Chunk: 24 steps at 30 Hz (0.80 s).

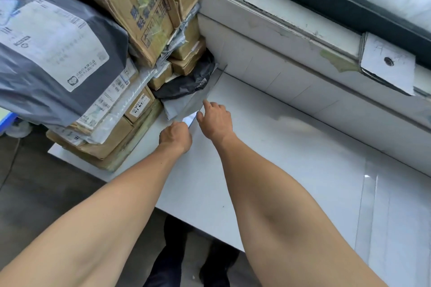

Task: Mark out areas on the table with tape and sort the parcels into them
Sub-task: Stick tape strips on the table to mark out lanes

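Two bare forearms reach from my near edge over the white table [279, 158] to its far left corner. My left hand [176, 135] is knuckles-up, its fingers curled round the near end of a clear tape [193, 105] strip. I cannot tell whether it also holds a roll. My right hand [215, 120], just beside it, stretches its forefinger onto the tape while the other fingers curl loosely. The strip runs from the hands to the wall ledge [279, 37], skirting the parcels [105, 123] stacked on the left. A grey mailer [58, 53] carries a white shipping label, and a cardboard box [140, 7] bears blue characters, both too blurred to read. A second tape strip [369, 193] crosses the open table to the right.
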Each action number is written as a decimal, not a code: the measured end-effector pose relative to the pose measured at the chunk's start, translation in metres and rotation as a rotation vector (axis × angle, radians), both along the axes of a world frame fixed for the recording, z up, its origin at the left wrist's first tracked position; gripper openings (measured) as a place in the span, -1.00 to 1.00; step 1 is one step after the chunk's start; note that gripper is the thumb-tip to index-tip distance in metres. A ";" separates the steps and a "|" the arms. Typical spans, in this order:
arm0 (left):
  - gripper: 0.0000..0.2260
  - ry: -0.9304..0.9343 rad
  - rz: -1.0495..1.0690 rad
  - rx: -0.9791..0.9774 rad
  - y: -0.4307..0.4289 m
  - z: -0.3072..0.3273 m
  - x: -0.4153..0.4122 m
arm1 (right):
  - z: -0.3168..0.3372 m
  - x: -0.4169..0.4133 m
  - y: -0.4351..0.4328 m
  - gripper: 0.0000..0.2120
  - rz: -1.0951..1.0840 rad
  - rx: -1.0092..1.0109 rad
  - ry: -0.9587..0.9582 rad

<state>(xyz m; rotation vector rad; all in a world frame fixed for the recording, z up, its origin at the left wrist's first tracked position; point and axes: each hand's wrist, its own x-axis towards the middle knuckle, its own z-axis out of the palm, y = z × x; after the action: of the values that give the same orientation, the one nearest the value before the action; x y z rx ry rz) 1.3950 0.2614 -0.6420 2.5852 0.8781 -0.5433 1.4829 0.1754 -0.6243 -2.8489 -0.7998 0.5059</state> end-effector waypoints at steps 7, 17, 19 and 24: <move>-0.67 -0.075 0.032 0.067 -0.007 -0.001 0.002 | -0.008 0.002 0.011 -0.65 -0.126 0.081 0.054; -0.83 -0.196 0.076 0.124 -0.007 0.017 -0.005 | -0.002 -0.003 0.009 -0.62 -0.212 0.119 0.072; -0.85 -0.254 0.034 0.168 -0.011 0.024 -0.009 | 0.004 -0.005 0.009 -0.63 -0.280 0.160 0.074; -0.91 -0.333 -0.078 0.186 -0.034 0.046 -0.017 | 0.029 -0.002 0.012 -0.63 -0.544 0.327 0.145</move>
<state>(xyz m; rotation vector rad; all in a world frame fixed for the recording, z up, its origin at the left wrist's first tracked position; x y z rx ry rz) 1.3777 0.2273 -0.5964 2.7741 0.7466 -0.0450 1.4804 0.1875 -0.5948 -2.5310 -0.0562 0.4429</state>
